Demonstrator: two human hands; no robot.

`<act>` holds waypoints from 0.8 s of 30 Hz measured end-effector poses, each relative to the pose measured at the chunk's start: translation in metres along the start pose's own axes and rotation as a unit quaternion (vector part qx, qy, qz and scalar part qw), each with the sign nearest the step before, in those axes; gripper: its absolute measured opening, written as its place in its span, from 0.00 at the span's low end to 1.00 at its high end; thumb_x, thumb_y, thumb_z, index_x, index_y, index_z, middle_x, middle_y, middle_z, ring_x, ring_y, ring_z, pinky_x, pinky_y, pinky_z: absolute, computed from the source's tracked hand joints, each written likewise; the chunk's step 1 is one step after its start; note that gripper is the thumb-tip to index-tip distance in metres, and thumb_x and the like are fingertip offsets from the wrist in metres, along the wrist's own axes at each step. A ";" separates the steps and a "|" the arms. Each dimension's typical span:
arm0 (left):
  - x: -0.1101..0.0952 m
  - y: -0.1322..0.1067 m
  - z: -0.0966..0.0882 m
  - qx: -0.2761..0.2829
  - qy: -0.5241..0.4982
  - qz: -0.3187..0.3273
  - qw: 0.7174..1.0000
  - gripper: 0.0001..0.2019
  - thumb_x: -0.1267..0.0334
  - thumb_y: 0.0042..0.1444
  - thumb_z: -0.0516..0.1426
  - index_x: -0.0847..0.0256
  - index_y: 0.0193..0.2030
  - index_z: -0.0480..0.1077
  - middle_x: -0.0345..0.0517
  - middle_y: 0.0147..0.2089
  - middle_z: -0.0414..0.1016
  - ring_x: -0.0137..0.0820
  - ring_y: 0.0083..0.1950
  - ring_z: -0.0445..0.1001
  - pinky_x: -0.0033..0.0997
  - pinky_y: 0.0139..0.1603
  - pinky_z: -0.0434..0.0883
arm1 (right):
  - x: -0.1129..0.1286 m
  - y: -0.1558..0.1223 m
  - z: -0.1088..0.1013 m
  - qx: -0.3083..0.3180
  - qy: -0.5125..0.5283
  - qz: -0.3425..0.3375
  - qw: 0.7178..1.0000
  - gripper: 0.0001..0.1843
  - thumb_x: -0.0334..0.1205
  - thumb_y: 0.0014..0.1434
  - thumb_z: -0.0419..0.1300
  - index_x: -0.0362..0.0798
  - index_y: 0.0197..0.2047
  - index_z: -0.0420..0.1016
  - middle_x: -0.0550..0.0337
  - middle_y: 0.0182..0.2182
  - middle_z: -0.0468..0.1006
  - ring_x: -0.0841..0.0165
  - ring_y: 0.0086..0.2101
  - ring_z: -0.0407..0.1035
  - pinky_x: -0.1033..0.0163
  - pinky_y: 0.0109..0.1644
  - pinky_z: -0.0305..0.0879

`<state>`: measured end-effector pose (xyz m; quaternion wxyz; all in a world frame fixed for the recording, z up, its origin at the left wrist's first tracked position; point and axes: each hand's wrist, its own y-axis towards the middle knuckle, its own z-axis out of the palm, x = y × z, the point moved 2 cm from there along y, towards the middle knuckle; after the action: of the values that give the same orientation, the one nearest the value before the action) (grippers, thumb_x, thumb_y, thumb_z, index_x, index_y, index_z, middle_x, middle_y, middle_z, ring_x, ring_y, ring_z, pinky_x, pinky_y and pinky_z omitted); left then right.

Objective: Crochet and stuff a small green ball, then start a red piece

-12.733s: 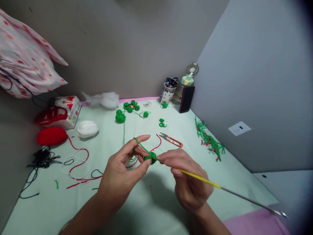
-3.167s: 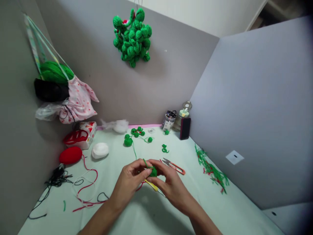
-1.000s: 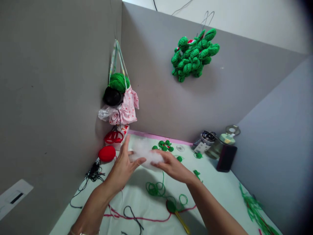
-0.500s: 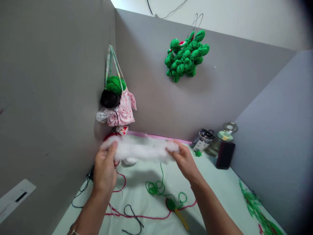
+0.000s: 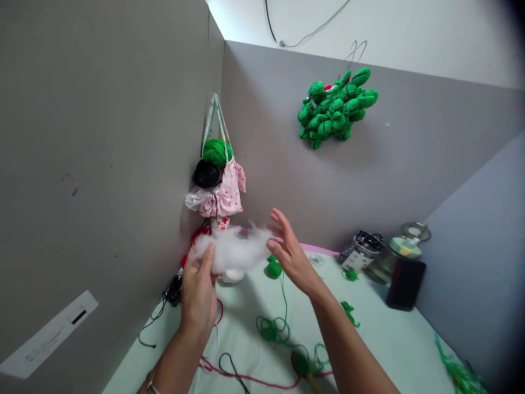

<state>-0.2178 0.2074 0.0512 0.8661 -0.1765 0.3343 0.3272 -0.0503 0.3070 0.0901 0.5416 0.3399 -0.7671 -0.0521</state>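
Observation:
My left hand [image 5: 199, 287] is raised above the table and closed on a fluffy wad of white stuffing [image 5: 232, 250]. My right hand [image 5: 289, 254] is just right of the wad, fingers spread, their tips at its right end. Below on the pale green table [image 5: 381, 339] lie loose green yarn loops [image 5: 273, 325], a small green crochet piece [image 5: 300, 362] with a yellow-handled hook beside it, and a green yarn ball [image 5: 273, 268].
A pink spotted bag [image 5: 223, 191] with green and black yarn hangs in the corner. A cluster of green crochet balls [image 5: 336, 106] hangs on the back wall. A jar [image 5: 361, 251], a bottle [image 5: 396, 254] and a dark phone [image 5: 404, 284] stand at the right. Red and black yarn strands [image 5: 233, 375] lie near me.
The stuffing was stretched wide between both hands; now it is bunched in my left hand and my right hand has let go and opened. The camera has tilted up slightly.

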 end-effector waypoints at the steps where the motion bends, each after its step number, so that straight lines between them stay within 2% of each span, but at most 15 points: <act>1: 0.002 -0.004 0.003 0.006 -0.002 0.003 1.000 0.16 0.60 0.52 0.72 0.58 0.46 0.77 0.41 0.42 0.83 0.26 0.38 0.80 0.19 0.36 0.74 | 0.009 -0.009 0.011 0.048 0.033 -0.006 0.998 0.41 0.56 0.66 0.61 0.58 0.76 0.52 0.44 0.72 0.63 0.56 0.61 0.71 0.48 0.59 0.72; 2: 0.004 -0.007 0.005 0.013 -0.004 0.002 1.000 0.18 0.61 0.51 0.73 0.57 0.47 0.77 0.40 0.43 0.83 0.27 0.40 0.81 0.20 0.39 0.75 | 0.016 -0.017 0.020 0.070 0.041 -0.010 0.997 0.42 0.52 0.63 0.65 0.58 0.76 0.54 0.45 0.69 0.67 0.57 0.58 0.73 0.51 0.57 0.73; 3: 0.005 -0.010 0.007 0.021 -0.007 -0.003 1.000 0.19 0.63 0.48 0.74 0.56 0.46 0.77 0.39 0.43 0.83 0.28 0.42 0.81 0.20 0.40 0.75 | 0.022 -0.023 0.026 0.058 0.034 -0.022 0.998 0.41 0.47 0.59 0.70 0.56 0.72 0.63 0.47 0.64 0.73 0.57 0.55 0.74 0.53 0.56 0.73; 5: 0.006 -0.013 0.010 0.037 -0.015 -0.025 0.999 0.20 0.66 0.44 0.75 0.57 0.44 0.77 0.39 0.42 0.83 0.27 0.40 0.81 0.20 0.38 0.75 | 0.024 -0.028 0.029 0.000 0.059 -0.024 0.998 0.17 0.40 0.57 0.69 0.51 0.50 0.81 0.53 0.44 0.84 0.61 0.41 0.78 0.59 0.46 0.74; 6: 0.005 -0.013 0.011 0.042 -0.020 -0.040 0.998 0.20 0.68 0.42 0.75 0.58 0.42 0.77 0.39 0.41 0.83 0.27 0.38 0.80 0.19 0.35 0.74 | 0.020 -0.027 0.027 -0.028 0.076 -0.008 0.997 0.07 0.39 0.57 0.67 0.49 0.40 0.82 0.57 0.33 0.83 0.64 0.33 0.76 0.62 0.38 0.72; 7: 0.004 -0.012 0.012 0.044 -0.026 -0.054 0.997 0.19 0.70 0.41 0.75 0.59 0.41 0.77 0.39 0.40 0.83 0.25 0.35 0.79 0.18 0.32 0.73 | 0.015 -0.025 0.023 -0.055 0.082 0.006 0.995 0.04 0.39 0.57 0.65 0.48 0.35 0.80 0.60 0.26 0.79 0.67 0.27 0.72 0.64 0.32 0.69; 9: 0.001 -0.009 0.011 0.037 -0.042 -0.079 0.995 0.17 0.74 0.42 0.73 0.61 0.39 0.77 0.38 0.37 0.82 0.22 0.30 0.76 0.15 0.26 0.70 | 0.002 -0.014 0.008 -0.113 0.077 0.023 0.990 0.06 0.41 0.58 0.63 0.48 0.36 0.78 0.63 0.23 0.75 0.70 0.23 0.67 0.65 0.28 0.64; 13: -0.008 -0.001 0.010 -0.001 -0.080 -0.108 0.991 0.12 0.82 0.46 0.63 0.62 0.32 0.73 0.33 0.29 0.76 0.17 0.23 0.69 0.12 0.22 0.67 | -0.025 0.021 -0.026 -0.239 0.040 0.030 0.970 0.14 0.49 0.62 0.57 0.48 0.43 0.74 0.59 0.31 0.78 0.67 0.30 0.70 0.60 0.37 0.69; 15: -0.014 -0.001 0.012 -0.007 -0.096 -0.125 0.988 0.12 0.83 0.49 0.59 0.61 0.29 0.69 0.31 0.25 0.72 0.17 0.20 0.66 0.12 0.20 0.65 | -0.032 0.039 -0.037 -0.257 0.011 0.032 0.966 0.21 0.55 0.63 0.56 0.47 0.47 0.74 0.51 0.40 0.80 0.60 0.39 0.74 0.52 0.48 0.71; 16: -0.016 -0.002 0.013 -0.003 -0.101 -0.138 0.985 0.13 0.84 0.50 0.58 0.60 0.28 0.66 0.30 0.24 0.69 0.17 0.19 0.64 0.12 0.18 0.64 | -0.034 0.046 -0.039 -0.248 -0.004 0.034 0.968 0.24 0.57 0.60 0.60 0.46 0.49 0.75 0.46 0.45 0.80 0.56 0.45 0.75 0.47 0.53 0.70; 18: -0.019 -0.005 0.016 0.008 -0.104 -0.170 0.980 0.14 0.84 0.50 0.56 0.59 0.26 0.63 0.29 0.22 0.65 0.17 0.17 0.61 0.13 0.16 0.61 | -0.031 0.052 -0.040 -0.222 -0.033 0.036 0.974 0.34 0.58 0.52 0.70 0.46 0.55 0.75 0.39 0.56 0.77 0.48 0.58 0.70 0.39 0.64 0.63; 20: -0.016 -0.008 0.018 0.025 -0.097 -0.206 0.973 0.15 0.85 0.50 0.55 0.59 0.26 0.62 0.29 0.21 0.63 0.18 0.16 0.58 0.14 0.13 0.58 | -0.021 0.042 -0.034 -0.182 -0.058 0.024 0.981 0.42 0.58 0.51 0.73 0.49 0.64 0.71 0.39 0.65 0.71 0.47 0.67 0.60 0.39 0.71 0.55; 21: -0.013 -0.010 0.018 0.034 -0.092 -0.222 0.970 0.15 0.85 0.50 0.55 0.59 0.27 0.63 0.30 0.22 0.63 0.18 0.15 0.57 0.14 0.12 0.57 | -0.013 0.032 -0.027 -0.130 -0.073 0.006 0.989 0.43 0.59 0.57 0.68 0.50 0.70 0.64 0.40 0.70 0.66 0.49 0.70 0.57 0.39 0.72 0.56; 22: -0.008 -0.013 0.018 0.043 -0.087 -0.234 0.967 0.14 0.85 0.50 0.55 0.59 0.27 0.63 0.30 0.22 0.64 0.17 0.15 0.56 0.14 0.12 0.56 | -0.004 0.018 -0.019 -0.075 -0.058 -0.004 0.996 0.41 0.60 0.65 0.60 0.52 0.74 0.56 0.41 0.71 0.63 0.51 0.69 0.59 0.40 0.69 0.61; 24: 0.007 -0.020 0.018 0.060 -0.077 -0.251 0.963 0.13 0.84 0.50 0.56 0.60 0.30 0.67 0.30 0.23 0.65 0.17 0.16 0.57 0.14 0.13 0.57 | 0.015 -0.015 0.001 0.037 0.002 -0.015 0.999 0.37 0.58 0.73 0.49 0.55 0.78 0.46 0.44 0.71 0.65 0.56 0.67 0.64 0.44 0.66 0.68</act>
<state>-0.1917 0.2058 0.0605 0.9525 -0.1763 0.2310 0.0915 -0.0474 0.2871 0.0946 0.5292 0.3714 -0.7623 -0.0315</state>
